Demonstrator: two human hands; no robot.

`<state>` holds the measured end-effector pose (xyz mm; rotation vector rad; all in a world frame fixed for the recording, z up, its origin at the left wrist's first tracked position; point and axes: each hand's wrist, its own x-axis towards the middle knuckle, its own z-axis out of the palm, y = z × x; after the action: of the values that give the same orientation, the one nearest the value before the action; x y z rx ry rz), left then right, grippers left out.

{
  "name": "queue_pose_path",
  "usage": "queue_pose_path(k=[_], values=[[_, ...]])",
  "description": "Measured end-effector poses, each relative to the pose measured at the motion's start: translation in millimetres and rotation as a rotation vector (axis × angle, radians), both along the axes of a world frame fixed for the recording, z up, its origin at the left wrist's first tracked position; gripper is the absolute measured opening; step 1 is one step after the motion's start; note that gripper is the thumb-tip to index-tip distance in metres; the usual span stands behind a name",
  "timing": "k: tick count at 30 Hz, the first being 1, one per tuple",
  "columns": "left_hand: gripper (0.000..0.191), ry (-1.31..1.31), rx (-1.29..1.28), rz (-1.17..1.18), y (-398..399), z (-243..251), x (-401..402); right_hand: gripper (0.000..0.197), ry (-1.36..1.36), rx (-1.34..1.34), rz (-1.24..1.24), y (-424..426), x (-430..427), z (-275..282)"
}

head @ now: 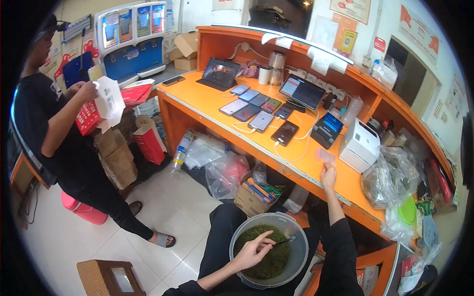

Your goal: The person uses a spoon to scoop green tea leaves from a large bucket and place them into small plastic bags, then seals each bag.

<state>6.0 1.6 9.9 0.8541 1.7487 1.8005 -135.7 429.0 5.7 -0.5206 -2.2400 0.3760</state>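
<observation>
My left hand (255, 251) is over a translucent plastic tub (298, 259) resting on my lap, its fingers at the handle of a dark spoon (284, 241). Whether they grip it is hard to tell. Chopped green herbs or leaves (268, 264) fill the tub's bottom. Above the orange counter's (296, 162) front edge, my right hand (329, 175) pinches a small, thin, pinkish translucent plastic piece (325, 156). Just beyond that piece stand a black card terminal (326, 130) and a white label printer (359, 145).
Several phones (261, 121), cables and two tablets (302, 91) lie or stand on the counter. A bulging plastic bag (390, 177) sits at right. Under the counter is a cardboard box (251, 201). A person (55, 122) stands at left, handling a red-and-white carton (107, 103).
</observation>
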Motion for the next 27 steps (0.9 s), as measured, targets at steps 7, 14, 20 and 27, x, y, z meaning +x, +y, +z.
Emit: queue_pose_path(k=[7,14,20,27], values=[[0.048,0.0,-0.024,-0.003,4,3,0,0.005,0.087,0.126,-0.032,15,-5,-5],[0.053,-0.003,0.01,0.034,3,-1,0,0.012,0.353,0.185,0.02,-57,21,29],[0.062,0.387,-0.116,0.422,5,22,3,0.021,-0.185,0.141,0.679,-186,128,38],[0.019,-0.127,0.046,0.176,2,-4,2,0.019,-0.322,-0.098,0.902,-229,190,46]])
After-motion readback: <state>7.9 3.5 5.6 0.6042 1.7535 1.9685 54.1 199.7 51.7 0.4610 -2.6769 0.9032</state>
